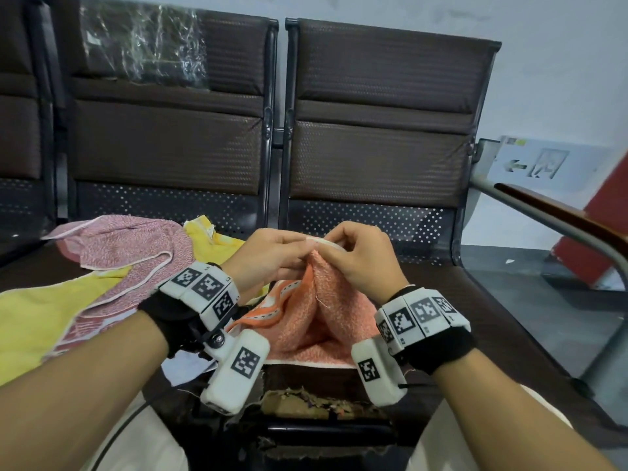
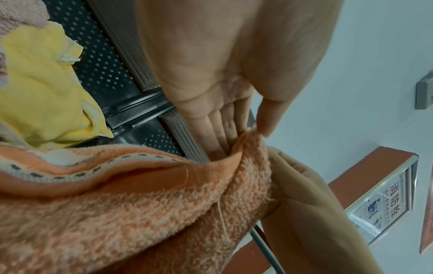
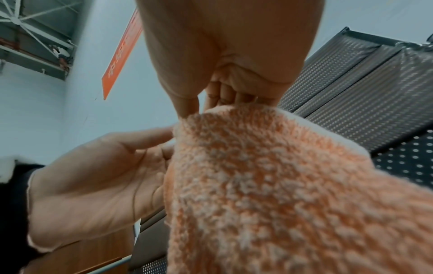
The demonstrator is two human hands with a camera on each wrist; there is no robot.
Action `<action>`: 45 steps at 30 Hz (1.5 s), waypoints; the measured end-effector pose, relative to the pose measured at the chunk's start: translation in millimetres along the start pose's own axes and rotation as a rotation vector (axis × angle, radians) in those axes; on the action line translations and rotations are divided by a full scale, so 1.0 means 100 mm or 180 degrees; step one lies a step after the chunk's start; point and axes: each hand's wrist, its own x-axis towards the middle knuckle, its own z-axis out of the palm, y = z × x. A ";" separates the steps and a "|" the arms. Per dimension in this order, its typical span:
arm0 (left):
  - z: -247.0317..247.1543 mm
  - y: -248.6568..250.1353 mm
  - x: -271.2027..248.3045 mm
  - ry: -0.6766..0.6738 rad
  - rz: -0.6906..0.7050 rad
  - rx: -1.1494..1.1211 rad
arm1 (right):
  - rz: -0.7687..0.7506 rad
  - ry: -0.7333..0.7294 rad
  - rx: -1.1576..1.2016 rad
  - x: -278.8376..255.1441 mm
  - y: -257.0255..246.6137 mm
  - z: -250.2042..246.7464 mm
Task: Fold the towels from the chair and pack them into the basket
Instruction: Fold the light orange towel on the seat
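An orange terry towel (image 1: 316,314) with a white dotted border hangs over the front of the brown chair seat (image 1: 475,321). Both hands meet at its top edge. My left hand (image 1: 272,253) pinches that edge between thumb and fingers; in the left wrist view the left hand (image 2: 253,129) holds the orange towel (image 2: 117,204) at its corner. My right hand (image 1: 353,253) pinches the white hem beside it; the right wrist view shows the right hand (image 3: 206,105) gripping the orange towel (image 3: 281,185). No basket is in view.
A pink speckled towel (image 1: 129,253) and a yellow towel (image 1: 40,321) lie crumpled on the left seat. Brown padded chair backs (image 1: 380,124) stand behind. A metal armrest with a wooden top (image 1: 557,215) runs along the right. The seat's front edge is torn (image 1: 306,399).
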 end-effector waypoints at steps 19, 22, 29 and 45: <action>-0.16 -0.02 0.06 0.0813 0.0128 0.0455 | 0.0233 -0.1651 -0.1562 -0.06 0.18 -0.33; -0.10 -0.04 0.06 0.1056 0.0137 0.0793 | 0.0082 -0.1378 -0.1561 -0.09 0.14 -0.31; 0.09 0.05 -0.07 0.1116 0.0958 0.1836 | -0.0105 -0.1129 -0.2253 -0.12 -0.05 -0.33; -0.16 1.52 -0.58 0.1647 0.2003 0.2761 | -0.0519 0.0926 -0.0556 0.27 -1.36 -1.27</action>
